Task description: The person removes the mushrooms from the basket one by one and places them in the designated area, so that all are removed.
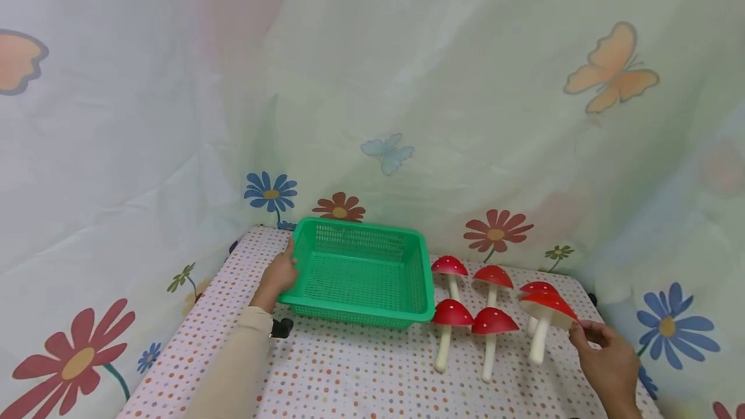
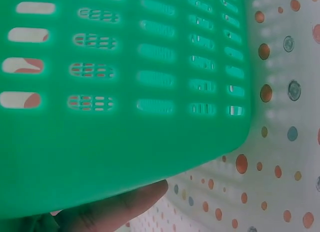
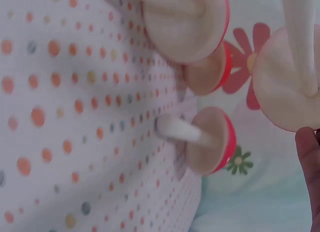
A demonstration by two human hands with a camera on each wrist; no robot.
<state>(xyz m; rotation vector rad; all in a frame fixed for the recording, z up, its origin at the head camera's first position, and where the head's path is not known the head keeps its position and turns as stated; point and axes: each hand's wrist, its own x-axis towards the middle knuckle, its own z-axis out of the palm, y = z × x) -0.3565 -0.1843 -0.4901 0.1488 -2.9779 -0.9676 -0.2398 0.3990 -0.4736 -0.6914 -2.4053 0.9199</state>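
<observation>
A green plastic basket (image 1: pixel 355 280) with slotted walls sits towards the back of the table, tilted slightly. My left hand (image 1: pixel 280 272) grips its left rim; in the left wrist view one finger (image 2: pixel 122 207) lies along the basket's edge (image 2: pixel 120 147). At the right, my right hand (image 1: pixel 608 361) pinches the cap edge of a red-capped toy mushroom (image 1: pixel 550 308) with a white stem. The right wrist view shows this mushroom's pale underside (image 3: pixel 285 87) raised above the table. Another mushroom (image 1: pixel 538 287) stands behind it, partly hidden.
Several more mushrooms stand in two rows right of the basket, among them a front one (image 1: pixel 451 313) close to the basket's corner and another (image 1: pixel 495 321) beside it. A dotted cloth (image 1: pixel 349 374) covers the table. A printed curtain (image 1: pixel 495 115) hangs behind.
</observation>
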